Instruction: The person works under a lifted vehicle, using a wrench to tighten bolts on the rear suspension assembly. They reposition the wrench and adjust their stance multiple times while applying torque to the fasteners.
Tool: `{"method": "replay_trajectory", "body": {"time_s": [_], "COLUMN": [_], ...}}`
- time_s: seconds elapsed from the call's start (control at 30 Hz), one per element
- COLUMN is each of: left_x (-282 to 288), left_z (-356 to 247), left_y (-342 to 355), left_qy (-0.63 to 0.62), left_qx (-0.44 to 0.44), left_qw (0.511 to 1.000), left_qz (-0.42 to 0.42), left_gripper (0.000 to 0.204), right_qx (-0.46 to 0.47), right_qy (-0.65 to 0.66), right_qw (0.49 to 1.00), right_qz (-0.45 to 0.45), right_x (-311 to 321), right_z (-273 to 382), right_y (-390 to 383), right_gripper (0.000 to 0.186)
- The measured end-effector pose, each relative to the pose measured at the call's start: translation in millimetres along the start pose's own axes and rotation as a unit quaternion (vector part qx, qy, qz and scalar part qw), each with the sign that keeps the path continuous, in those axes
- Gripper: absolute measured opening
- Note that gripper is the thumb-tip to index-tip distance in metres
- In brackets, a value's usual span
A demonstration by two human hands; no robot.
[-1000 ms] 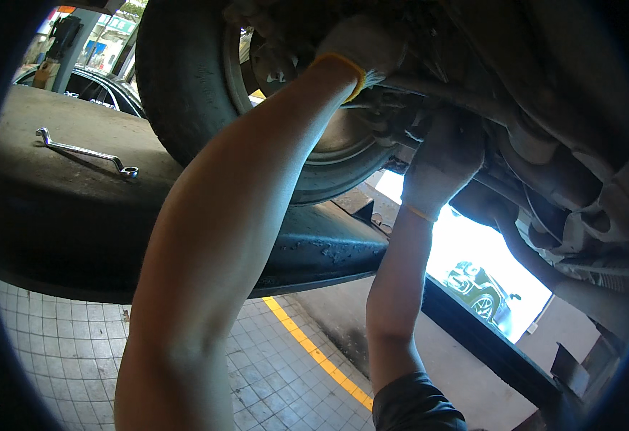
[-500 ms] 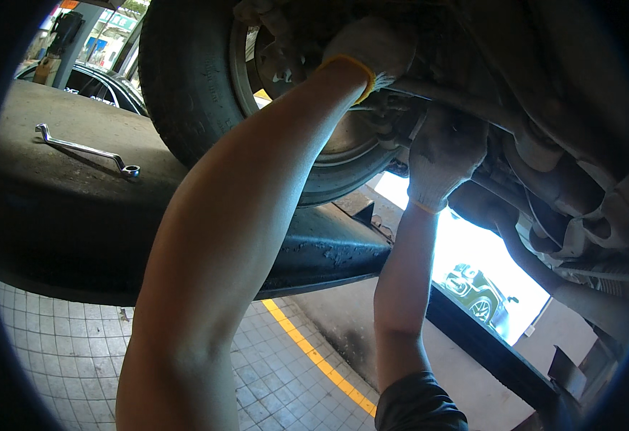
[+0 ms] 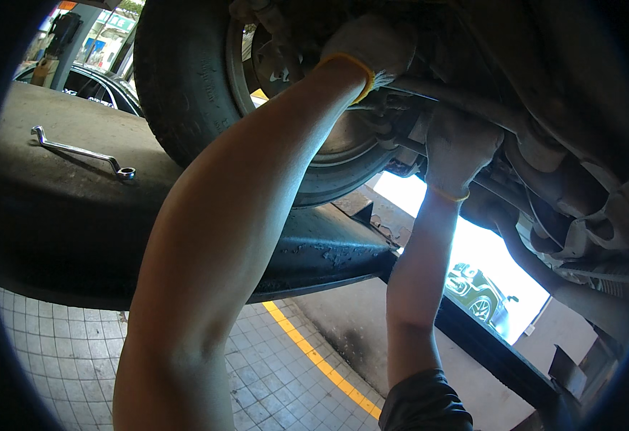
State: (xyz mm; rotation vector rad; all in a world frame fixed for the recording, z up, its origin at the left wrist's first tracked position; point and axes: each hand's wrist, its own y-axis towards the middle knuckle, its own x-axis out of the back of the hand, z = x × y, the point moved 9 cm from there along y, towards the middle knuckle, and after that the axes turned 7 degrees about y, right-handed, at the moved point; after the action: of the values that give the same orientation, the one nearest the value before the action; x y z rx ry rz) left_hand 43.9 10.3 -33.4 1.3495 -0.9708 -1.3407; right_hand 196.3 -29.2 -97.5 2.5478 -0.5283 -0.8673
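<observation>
My left hand (image 3: 370, 49), in a white knit glove with a yellow cuff, reaches up into the dark underside of a raised vehicle, beside the inner face of the wheel. Its fingers are lost in shadow. Lower and to the right, my right hand (image 3: 464, 152) wears a similar glove and is closed, its knuckles up among the suspension rods. What it grips is hidden. A dark bar (image 3: 411, 146) shows just left of that fist; I cannot tell whether the hand holds it. The tire (image 3: 185, 79) hangs left of both hands.
A shiny offset ring wrench (image 3: 84, 151) lies on a broad dark ledge (image 3: 48, 115) at the left. A long metal rod (image 3: 458, 104) crosses above my right hand. Below are a tiled floor (image 3: 63, 352) with a yellow line (image 3: 307, 348) and a dark beam (image 3: 487, 345).
My right hand and forearm have shifted to the right, uncovering more of the dark bar beside the fist. My left hand stays in nearly the same place.
</observation>
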Motion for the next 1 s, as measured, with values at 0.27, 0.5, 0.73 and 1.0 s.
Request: {"method": "replay_trajectory", "body": {"time_s": [0.27,0.5,0.73,1.0], "left_x": [9.2,21.4,20.4,18.3], "left_z": [-0.1,-0.7,-6.9,-5.9], "left_y": [-5.6,-8.3,-2.1,-0.6], "left_qy": [-0.033,-0.054,-0.046,-0.078], "left_qx": [0.001,-0.003,-0.056,-0.085], "left_qw": [0.999,0.998,0.997,0.991], "left_qz": [-0.023,-0.029,-0.023,-0.065], "left_gripper": [0.027,0.029,0.033,0.042], "right_qx": [0.051,-0.206,-0.125,-0.072], "right_qy": [-0.091,0.160,0.128,0.103], "right_qw": [0.994,0.964,0.984,0.991], "right_qz": [-0.010,0.054,0.002,0.046], "right_x": [-34.9,-81.1,-56.4,-33.1], "right_z": [42.8,45.0,42.5,47.2], "right_y": [-40.0,-71.1,-61.3,-49.2], "right_gripper": [0.025,0.025,0.018,0.043]}}
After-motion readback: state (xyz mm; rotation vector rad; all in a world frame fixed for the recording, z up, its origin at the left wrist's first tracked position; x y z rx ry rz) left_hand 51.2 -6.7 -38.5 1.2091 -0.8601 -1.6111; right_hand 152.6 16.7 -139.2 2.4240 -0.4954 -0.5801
